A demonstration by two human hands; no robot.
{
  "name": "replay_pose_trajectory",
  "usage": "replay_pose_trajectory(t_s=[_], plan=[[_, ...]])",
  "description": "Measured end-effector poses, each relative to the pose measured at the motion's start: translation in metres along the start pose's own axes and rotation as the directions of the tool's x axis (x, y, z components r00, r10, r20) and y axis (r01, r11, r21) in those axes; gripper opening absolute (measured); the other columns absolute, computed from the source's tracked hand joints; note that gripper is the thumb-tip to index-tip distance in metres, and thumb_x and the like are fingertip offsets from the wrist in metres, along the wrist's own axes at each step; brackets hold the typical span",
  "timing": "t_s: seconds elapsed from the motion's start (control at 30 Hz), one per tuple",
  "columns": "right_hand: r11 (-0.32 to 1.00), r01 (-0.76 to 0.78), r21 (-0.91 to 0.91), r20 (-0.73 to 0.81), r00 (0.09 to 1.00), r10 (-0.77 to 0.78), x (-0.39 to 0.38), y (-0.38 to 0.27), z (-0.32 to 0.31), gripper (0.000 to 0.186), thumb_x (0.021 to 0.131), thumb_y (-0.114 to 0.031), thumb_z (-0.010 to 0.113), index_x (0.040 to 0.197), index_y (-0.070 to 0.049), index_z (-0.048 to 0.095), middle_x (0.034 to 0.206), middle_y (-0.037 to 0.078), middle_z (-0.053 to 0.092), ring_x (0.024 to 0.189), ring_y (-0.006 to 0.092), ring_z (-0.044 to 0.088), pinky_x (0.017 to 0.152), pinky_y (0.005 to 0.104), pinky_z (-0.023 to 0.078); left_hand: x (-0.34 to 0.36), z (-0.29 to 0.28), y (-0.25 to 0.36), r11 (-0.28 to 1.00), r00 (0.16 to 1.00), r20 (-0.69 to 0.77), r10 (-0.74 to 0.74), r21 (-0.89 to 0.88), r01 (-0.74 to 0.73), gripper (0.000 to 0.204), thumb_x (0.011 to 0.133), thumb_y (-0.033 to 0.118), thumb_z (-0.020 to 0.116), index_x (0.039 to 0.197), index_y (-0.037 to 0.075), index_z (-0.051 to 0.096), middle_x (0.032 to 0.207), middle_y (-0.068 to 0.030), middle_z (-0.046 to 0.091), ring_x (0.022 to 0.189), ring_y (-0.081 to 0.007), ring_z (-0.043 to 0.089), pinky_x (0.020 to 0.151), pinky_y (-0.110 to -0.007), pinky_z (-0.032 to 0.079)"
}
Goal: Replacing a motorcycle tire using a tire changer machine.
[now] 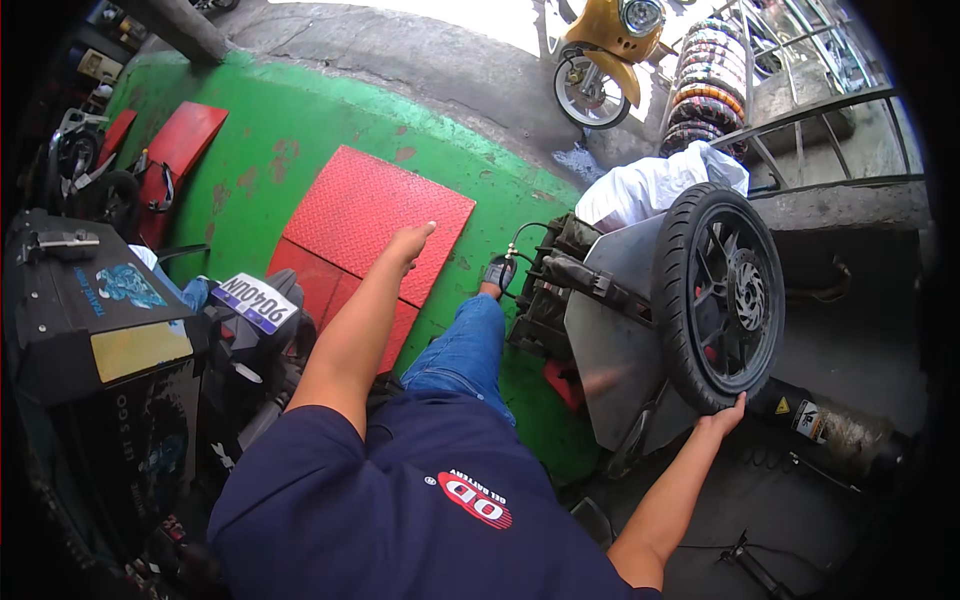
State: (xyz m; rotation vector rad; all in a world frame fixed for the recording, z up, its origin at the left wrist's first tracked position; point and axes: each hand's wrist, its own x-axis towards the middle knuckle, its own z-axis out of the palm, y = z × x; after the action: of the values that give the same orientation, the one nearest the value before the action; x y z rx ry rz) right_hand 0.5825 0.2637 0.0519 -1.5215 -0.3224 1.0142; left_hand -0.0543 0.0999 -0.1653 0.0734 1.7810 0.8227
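My right hand [722, 418] grips the bottom of a black motorcycle wheel [681, 300] with alloy spokes and a brake disc, which stands upright against a tyre machine's grey metal plate [600, 358]. My left hand [408, 245] is held out in mid-air above a red tread-plate ramp [372, 205], fingers apart and holding nothing. Behind the wheel a white sack [645, 190] lies on the machine. A dark cylinder [840, 430] with a warning label is below the wheel, to the right.
Left are a parked motorbike with a black top box [95, 310], another person's jeans leg [180, 285] and more red ramps [195, 135]. My foot stands on the green floor [250, 110]. Beyond are a yellow scooter [605, 35], stacked tyres [705, 90] and a metal railing [850, 115].
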Motion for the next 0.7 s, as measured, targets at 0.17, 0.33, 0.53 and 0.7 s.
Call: replay_pose_trajectory(t_s=[0.17,0.33,0.53,0.7], plan=[[0.997,-0.004,-0.071,-0.006,1.0,0.003,0.0,-0.007,0.0,0.06,0.1,-0.042,0.049,0.138,0.004,0.052,0.138,0.02,0.058,0.122,0.0369,0.06,0.106,0.0493,0.048,0.017,-0.026,-0.053,0.99,0.988,-0.064,-0.143,-0.027,0.142,0.078,0.093,0.056,0.062,0.145,0.0,0.045,0.142,-0.0233,0.052,0.127,-0.0387,0.054,0.103,-0.054,0.043],[0.999,-0.004,-0.054,0.003,1.0,0.004,0.004,-0.007,-0.001,0.062,0.098,-0.044,0.052,0.138,0.003,0.052,0.136,0.019,0.059,0.12,0.0362,0.062,0.104,0.0485,0.049,0.018,-0.013,-0.038,0.958,0.997,0.035,-0.07,0.28,0.058,0.066,0.094,0.054,0.061,0.134,0.003,0.054,0.126,-0.0182,0.062,0.106,-0.0304,0.063,0.085,-0.047,0.049],[0.994,0.109,-0.025,-0.131,0.985,-0.111,0.001,-0.008,0.0,0.066,0.092,-0.037,0.067,0.135,0.011,0.052,0.137,0.023,0.057,0.116,0.0352,0.064,0.099,0.0476,0.053,-0.039,0.031,0.056,0.931,0.947,0.185,0.263,0.207,-0.299,0.059,0.094,0.049,0.063,0.132,0.004,0.058,0.12,-0.0145,0.066,0.098,-0.0244,0.065,0.08,-0.04,0.049],[0.985,0.15,-0.085,-0.256,0.952,-0.167,-0.017,-0.014,0.011,0.071,0.089,-0.032,0.072,0.143,0.006,0.045,0.142,0.022,0.053,0.124,0.0342,0.059,0.102,0.0455,0.05,-0.111,0.066,0.141,0.815,0.811,0.204,0.548,0.091,-0.573,0.05,0.096,0.038,0.064,0.127,-0.001,0.064,0.111,-0.0126,0.07,0.094,-0.0212,0.068,0.079,-0.035,0.051]])
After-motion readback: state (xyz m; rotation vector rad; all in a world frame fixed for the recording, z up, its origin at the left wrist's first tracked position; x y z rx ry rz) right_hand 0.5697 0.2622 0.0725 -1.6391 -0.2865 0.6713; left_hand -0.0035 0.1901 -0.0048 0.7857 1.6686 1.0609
